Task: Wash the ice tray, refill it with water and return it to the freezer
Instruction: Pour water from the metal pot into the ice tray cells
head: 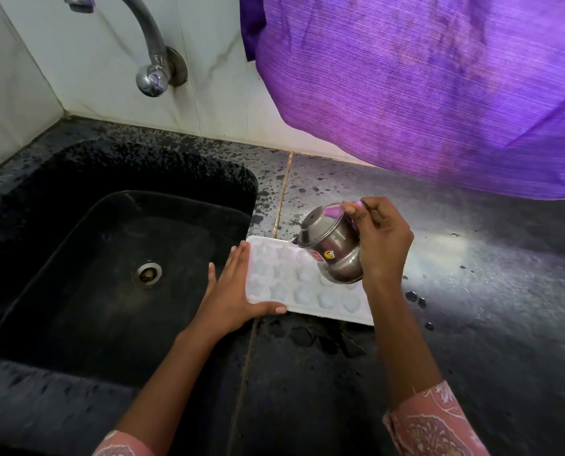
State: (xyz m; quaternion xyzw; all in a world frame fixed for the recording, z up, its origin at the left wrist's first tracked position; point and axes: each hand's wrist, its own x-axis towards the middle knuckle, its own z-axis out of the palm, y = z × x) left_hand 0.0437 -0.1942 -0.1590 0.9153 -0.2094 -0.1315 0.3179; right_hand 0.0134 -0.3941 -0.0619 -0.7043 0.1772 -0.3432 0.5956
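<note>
A white ice tray (284,278) with star- and heart-shaped cells lies flat on the dark counter, just right of the sink. My left hand (231,287) rests against the tray's left end, fingers straight, thumb along its near edge. My right hand (378,240) grips a small steel pot (332,248) and holds it tilted over the tray's far right part, mouth turned toward the far-left. The pot hides some cells beneath it. Whether water is flowing I cannot tell.
A black sink (77,258) with a metal drain (147,273) lies at left, a chrome tap (152,74) on the tiled wall above it. A purple cloth (422,87) hangs over the wet, speckled counter (472,274) at the upper right.
</note>
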